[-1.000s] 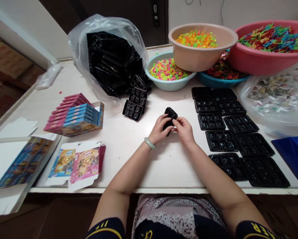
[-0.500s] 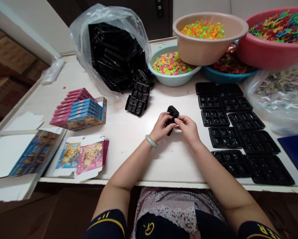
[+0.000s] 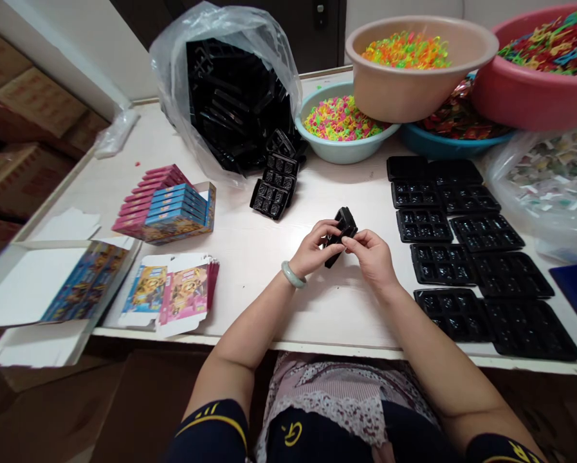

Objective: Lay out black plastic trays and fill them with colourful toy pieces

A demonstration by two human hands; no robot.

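Note:
Over the middle of the table, my left hand [image 3: 316,249] grips a small black plastic tray [image 3: 346,222], thumb in front and fingers behind. My right hand [image 3: 371,254] pinches the tray's near right edge with thumb and fingertips. The tray is tilted on edge, and its lower part is partly hidden by my fingers. Behind it to the left, a few similar black compartment trays [image 3: 274,186] lie in a loose pile at the mouth of a clear plastic bag [image 3: 170,90] full of such trays. To my right, more black trays [image 3: 424,226] lie in two columns.
Basins of small colourful plastic pieces stand at the back right: a light blue basin [image 3: 346,153], a peach basin [image 3: 404,90] and a red basin [image 3: 534,96]. At left are pink and blue boxes [image 3: 172,215], flattened cartons [image 3: 184,292] and an open white carton [image 3: 22,283].
The held tray has turned a little in my fingers, showing more of its right side. The whole view has shifted slightly, moving the table items to the right.

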